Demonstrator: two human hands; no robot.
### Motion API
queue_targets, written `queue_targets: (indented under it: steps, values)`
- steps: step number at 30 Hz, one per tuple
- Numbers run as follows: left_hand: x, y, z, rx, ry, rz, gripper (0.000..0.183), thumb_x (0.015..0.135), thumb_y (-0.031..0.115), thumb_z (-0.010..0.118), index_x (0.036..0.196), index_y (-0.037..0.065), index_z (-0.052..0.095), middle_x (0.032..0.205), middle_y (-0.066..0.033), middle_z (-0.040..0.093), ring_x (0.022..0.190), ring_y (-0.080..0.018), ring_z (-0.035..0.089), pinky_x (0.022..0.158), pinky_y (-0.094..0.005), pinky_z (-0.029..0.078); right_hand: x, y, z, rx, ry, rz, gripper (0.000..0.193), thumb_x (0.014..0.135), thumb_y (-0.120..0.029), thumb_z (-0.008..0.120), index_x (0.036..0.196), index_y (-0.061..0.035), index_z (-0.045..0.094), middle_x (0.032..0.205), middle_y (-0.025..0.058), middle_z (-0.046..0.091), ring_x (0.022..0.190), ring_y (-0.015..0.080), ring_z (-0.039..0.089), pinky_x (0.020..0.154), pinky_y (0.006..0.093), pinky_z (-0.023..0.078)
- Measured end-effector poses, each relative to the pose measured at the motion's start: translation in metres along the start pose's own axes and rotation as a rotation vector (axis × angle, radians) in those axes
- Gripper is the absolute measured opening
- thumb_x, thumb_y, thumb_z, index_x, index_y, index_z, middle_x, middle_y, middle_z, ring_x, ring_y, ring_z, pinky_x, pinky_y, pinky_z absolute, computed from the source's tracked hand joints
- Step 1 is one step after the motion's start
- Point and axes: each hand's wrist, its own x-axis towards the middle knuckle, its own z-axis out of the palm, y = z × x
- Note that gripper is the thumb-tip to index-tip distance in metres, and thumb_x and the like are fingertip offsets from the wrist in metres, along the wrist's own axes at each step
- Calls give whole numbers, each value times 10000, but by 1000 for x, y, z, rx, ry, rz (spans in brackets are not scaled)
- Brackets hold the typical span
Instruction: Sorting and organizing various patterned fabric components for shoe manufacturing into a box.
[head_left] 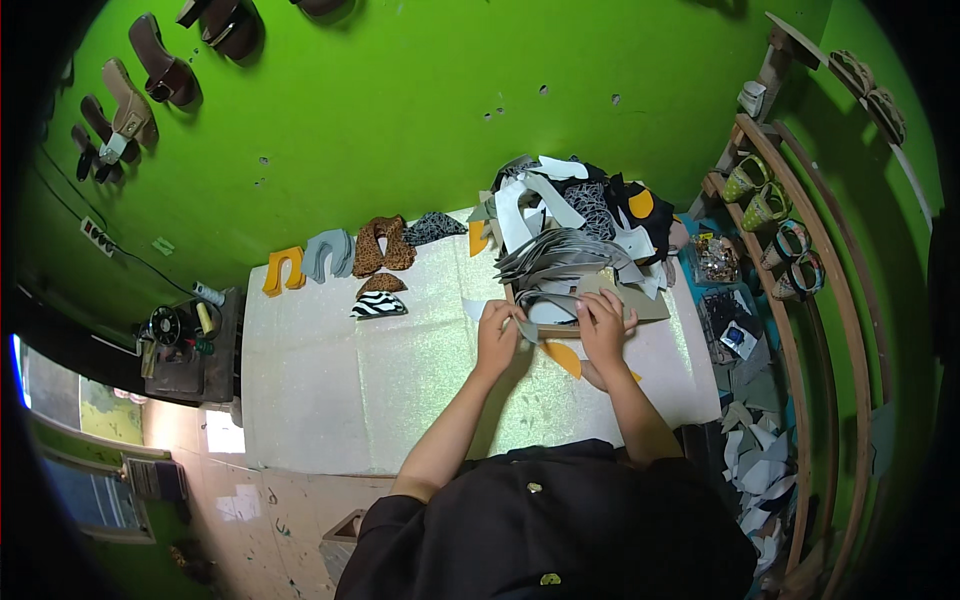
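Observation:
A cardboard box (560, 331) on the table overflows with flat cut pieces, most of them grey. At its front left corner my left hand (498, 335) pinches a curved grey cut piece (528, 328) between thumb and fingers. My right hand (602, 325) is over the front right part of the box, its fingers bent down among the grey pieces; what they grip is hidden. A stack of grey strips (550, 257) fans out just beyond my hands. Below the box's front edge lie a yellow-orange piece (562, 358) and a grey piece (592, 375).
Along the table's (310, 400) far side lie yellow pieces (284, 271), light grey pieces (328, 255), leopard-print pieces (383, 245) and zebra-print pieces (379, 304). A wooden rack (800, 300) with sandals stands at right, above scraps (760, 470). A dark side table (215, 350) stands left.

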Motion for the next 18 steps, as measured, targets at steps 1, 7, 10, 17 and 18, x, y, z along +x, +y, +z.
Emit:
queue_targets:
  steps: [1,7,10,17,18]
  values:
    - [0,-1,-4,-114,-32,-78,80,813,102,530,797,43,582,865,-66,553,867,-189,552,755,-295,409,-1,1,-1,1,5,-5,172,872,-258,558,967,-167,669,1078,-51,628,1170,207,461,977,581,100]
    - [-4,20,-35,-538,-436,-556,237,920,183,398,802,63,565,778,-21,577,740,-105,524,676,-241,412,-9,-3,-15,120,40,119,222,890,-253,530,1045,-187,674,1115,-31,611,1152,168,453,996,502,125]
    - [-15,18,-43,-355,-481,-402,201,884,207,458,817,49,563,774,8,550,692,-81,498,644,-240,418,-17,-11,-25,197,1,-21,251,889,-237,520,1085,-187,669,1151,27,586,1155,194,441,992,368,196]
    - [-56,43,-100,325,-505,-108,263,700,295,601,632,45,553,577,-93,579,526,-220,553,594,-310,443,-66,-48,-32,176,-246,-288,252,852,-191,557,1083,-173,657,1125,39,582,1148,230,448,972,406,223]
    - [-60,44,-109,322,-501,-126,263,700,295,601,632,45,553,577,-93,579,526,-220,553,594,-310,443,-72,-48,-27,133,-272,-329,253,848,-197,567,1085,-178,654,1136,35,574,1146,226,448,969,428,218]
